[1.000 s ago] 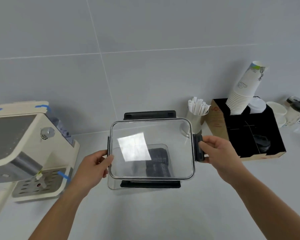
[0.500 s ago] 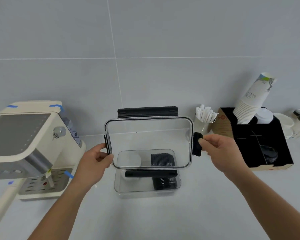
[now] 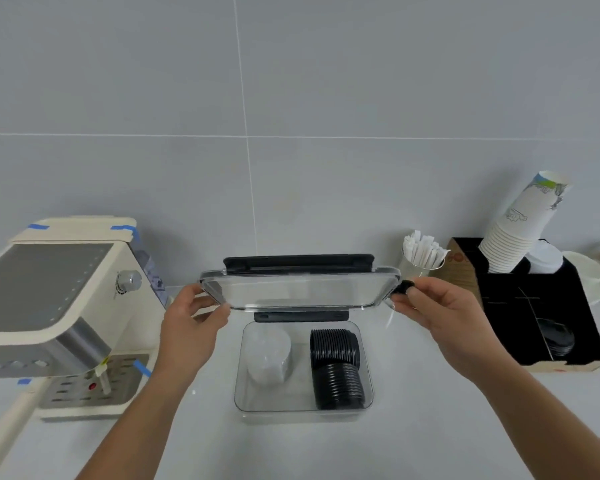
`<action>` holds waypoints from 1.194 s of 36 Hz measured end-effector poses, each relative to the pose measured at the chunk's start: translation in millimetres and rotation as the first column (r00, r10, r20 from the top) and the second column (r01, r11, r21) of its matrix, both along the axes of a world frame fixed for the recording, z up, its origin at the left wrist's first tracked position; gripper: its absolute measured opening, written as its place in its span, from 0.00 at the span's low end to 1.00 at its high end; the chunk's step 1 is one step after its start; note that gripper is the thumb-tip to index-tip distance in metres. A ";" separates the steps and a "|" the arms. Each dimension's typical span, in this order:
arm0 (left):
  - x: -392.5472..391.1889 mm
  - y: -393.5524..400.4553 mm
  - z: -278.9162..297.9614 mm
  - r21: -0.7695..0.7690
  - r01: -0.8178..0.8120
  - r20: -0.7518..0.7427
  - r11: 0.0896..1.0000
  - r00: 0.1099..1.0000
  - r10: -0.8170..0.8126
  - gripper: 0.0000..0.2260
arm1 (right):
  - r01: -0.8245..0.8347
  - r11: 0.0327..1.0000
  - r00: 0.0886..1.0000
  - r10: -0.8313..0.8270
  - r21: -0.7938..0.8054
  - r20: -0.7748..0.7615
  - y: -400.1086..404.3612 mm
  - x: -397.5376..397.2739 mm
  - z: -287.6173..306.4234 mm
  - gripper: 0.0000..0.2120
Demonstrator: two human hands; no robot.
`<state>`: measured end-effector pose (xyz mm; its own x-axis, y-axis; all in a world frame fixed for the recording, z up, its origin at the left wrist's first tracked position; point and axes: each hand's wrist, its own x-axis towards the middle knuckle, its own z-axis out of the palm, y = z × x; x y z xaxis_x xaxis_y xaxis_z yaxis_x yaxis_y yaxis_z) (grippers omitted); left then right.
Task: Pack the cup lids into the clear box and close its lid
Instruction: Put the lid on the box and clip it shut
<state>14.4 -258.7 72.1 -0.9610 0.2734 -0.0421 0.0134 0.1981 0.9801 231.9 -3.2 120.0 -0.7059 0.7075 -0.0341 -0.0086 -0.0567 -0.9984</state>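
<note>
The clear box (image 3: 303, 407) sits open on the counter in front of me. Inside it, two stacks of black cup lids (image 3: 336, 367) lie on the right and a stack of clear lids (image 3: 269, 358) on the left. The box lid (image 3: 300, 289), clear with black latches, hovers nearly flat above the box's far edge. My left hand (image 3: 191, 317) grips its left side and my right hand (image 3: 440, 313) grips its right latch.
A cream coffee machine (image 3: 56, 306) stands at the left. A cup of white sticks (image 3: 421, 258) is behind the lid's right end. A black organiser (image 3: 534, 306) with stacked paper cups (image 3: 520, 230) and more black lids (image 3: 556, 337) stands at the right.
Both hands have carried the lid up and away toward the wall, tilting it flatter. The box and its lids, covered a second ago, now show fully below it.
</note>
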 end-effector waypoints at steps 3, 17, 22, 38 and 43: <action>0.7 3.4 3.3 0.136 -0.012 0.030 0.991 1.000 0.008 0.12 | 0.031 0.987 0.999 -0.034 -0.157 -0.016 3.3 -5.3 -0.5 0.11; 3.9 5.7 3.9 0.594 -0.271 0.547 0.757 0.827 -0.133 0.10 | 0.168 0.983 0.945 -0.180 0.067 0.274 -4.8 -13.0 -17.1 0.09; 5.9 1.6 -0.2 0.595 -0.244 0.556 0.766 0.813 -0.173 0.09 | 0.202 0.979 0.930 -0.204 0.041 0.307 -6.5 -12.5 -25.5 0.24; 6.4 -8.9 -31.7 0.449 -0.170 0.587 0.877 0.797 -0.146 0.07 | 0.217 0.958 0.908 -0.128 -0.186 0.399 -16.9 -20.4 -70.6 0.11; 1.6 -6.1 -40.4 0.400 -0.157 0.599 0.903 0.791 -0.128 0.08 | 0.232 0.956 0.903 -0.143 -0.179 0.404 -16.6 -25.7 -80.5 0.12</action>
